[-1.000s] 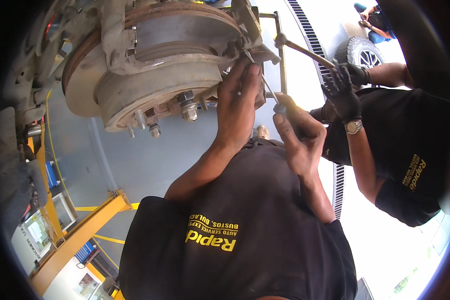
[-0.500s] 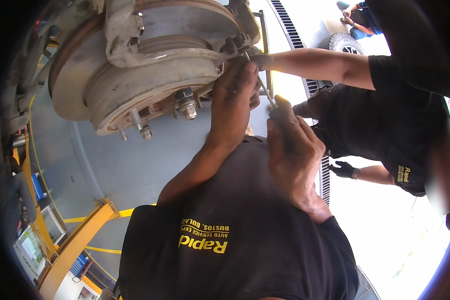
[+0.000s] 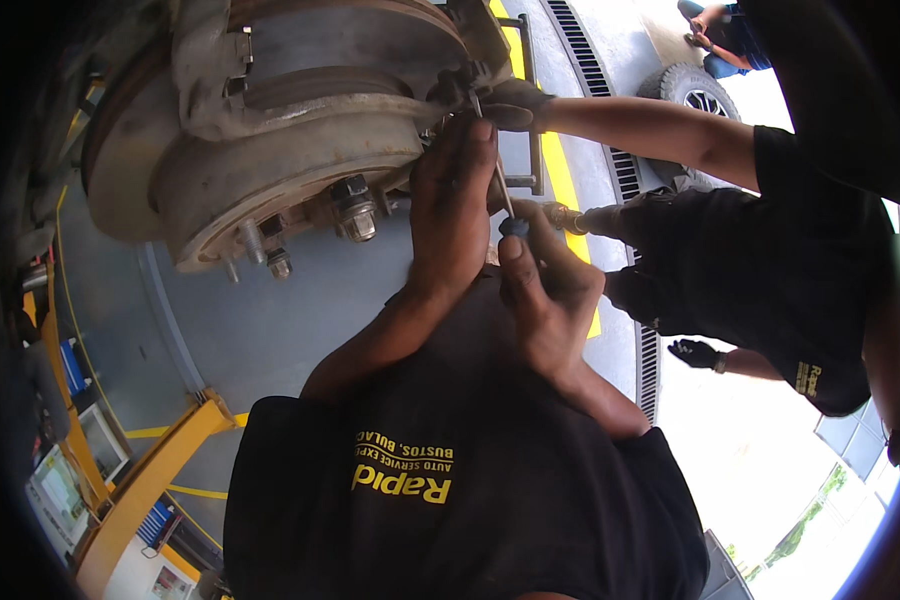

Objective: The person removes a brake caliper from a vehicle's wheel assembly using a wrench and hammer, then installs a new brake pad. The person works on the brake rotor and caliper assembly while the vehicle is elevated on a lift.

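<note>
A brake disc and hub (image 3: 240, 180) with wheel studs and nuts fill the upper left, under a cast caliper bracket (image 3: 210, 110). My left hand (image 3: 448, 205) is closed around the upper shaft of a thin screwdriver (image 3: 502, 190) at the bracket's right end, where a small dark fitting (image 3: 458, 88) sits. My right hand (image 3: 550, 300) grips the blue handle, thumb on it, below and right of the left. The screwdriver's tip is partly hidden by the fitting.
A co-worker (image 3: 730, 260) in black stands at right, one gloved hand (image 3: 515, 112) beside the bracket, the other (image 3: 695, 352) lower down. Farther back are a crouching person (image 3: 715, 40), a loose wheel (image 3: 695, 100) and a drain grate (image 3: 570, 40). A yellow lift arm (image 3: 150, 480) crosses lower left.
The co-worker let go of or lowered a long bar seen earlier and reached one arm toward the bracket. My hands shifted slightly left in view; the screwdriver now stands more upright.
</note>
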The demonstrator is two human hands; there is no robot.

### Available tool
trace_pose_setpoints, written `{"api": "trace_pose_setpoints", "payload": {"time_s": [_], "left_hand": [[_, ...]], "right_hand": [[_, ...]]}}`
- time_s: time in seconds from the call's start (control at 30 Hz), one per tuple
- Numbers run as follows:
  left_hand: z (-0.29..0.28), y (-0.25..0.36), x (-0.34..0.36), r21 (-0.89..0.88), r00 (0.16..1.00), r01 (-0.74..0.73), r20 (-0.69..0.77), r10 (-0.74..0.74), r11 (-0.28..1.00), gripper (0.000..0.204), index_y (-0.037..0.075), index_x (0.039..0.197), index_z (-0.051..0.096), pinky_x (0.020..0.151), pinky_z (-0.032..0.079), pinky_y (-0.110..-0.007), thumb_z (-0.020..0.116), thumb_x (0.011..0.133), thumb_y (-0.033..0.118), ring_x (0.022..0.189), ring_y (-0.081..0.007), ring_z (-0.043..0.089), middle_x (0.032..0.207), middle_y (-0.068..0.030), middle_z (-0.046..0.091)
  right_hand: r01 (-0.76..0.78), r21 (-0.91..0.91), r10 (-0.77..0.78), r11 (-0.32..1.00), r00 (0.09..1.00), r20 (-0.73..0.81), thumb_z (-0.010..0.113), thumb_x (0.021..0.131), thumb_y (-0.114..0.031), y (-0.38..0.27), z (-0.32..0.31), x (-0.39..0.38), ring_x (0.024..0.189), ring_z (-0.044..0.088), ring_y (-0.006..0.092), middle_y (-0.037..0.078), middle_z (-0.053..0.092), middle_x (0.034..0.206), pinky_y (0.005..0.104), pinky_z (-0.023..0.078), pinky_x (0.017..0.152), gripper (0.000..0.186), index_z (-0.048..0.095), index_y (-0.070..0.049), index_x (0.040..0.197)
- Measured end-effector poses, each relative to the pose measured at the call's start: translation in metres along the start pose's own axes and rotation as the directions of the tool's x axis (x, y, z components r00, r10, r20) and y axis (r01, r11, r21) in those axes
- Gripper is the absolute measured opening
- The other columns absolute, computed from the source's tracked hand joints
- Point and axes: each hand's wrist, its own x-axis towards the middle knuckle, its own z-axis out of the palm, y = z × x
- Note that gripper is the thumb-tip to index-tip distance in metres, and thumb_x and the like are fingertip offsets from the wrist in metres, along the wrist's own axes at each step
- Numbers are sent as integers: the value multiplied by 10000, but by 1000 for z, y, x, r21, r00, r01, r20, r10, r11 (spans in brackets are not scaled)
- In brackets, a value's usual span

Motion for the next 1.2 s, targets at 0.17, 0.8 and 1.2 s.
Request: {"api": "trace_pose_setpoints", "payload": {"time_s": [0.17, 0.8, 1.2], "left_hand": [[13, 0, 17, -73, 1000, 18, 26, -16, 997, 307, 48, 1143, 672, 563, 342, -218, 537, 1098, 320, 634, -23, 411, 733, 69, 456], [24, 21, -1, -75, 995, 99, -18, -100, 992, 314, 95, 993, 664, 567, 354, -210, 552, 1094, 371, 636, -22, 431, 764, 74, 515], [27, 18, -1, -87, 996, 64, -52, -69, 994, 310, 52, 1064, 690, 544, 339, -230, 539, 1101, 321, 613, -17, 413, 716, 82, 486]], "right_hand": [[-237, 209, 210, 949, 967, 144, 692, 980, -101, -4, -27, 37, 577, 513, 79, 19, 589, 757, 261, 368, 506, 425, 619, 49, 1371], [349, -373, -285, 860, 933, 217, 573, 984, 5, -7, -15, 20, 785, 664, 222, 123, 688, 979, 344, 550, 731, 599, 388, 30, 1553], [99, -92, -66, 991, 951, 302, 606, 1010, -46, -23, -39, 51, 837, 588, 125, 61, 653, 956, 276, 484, 734, 502, 520, 10, 1501]]}}
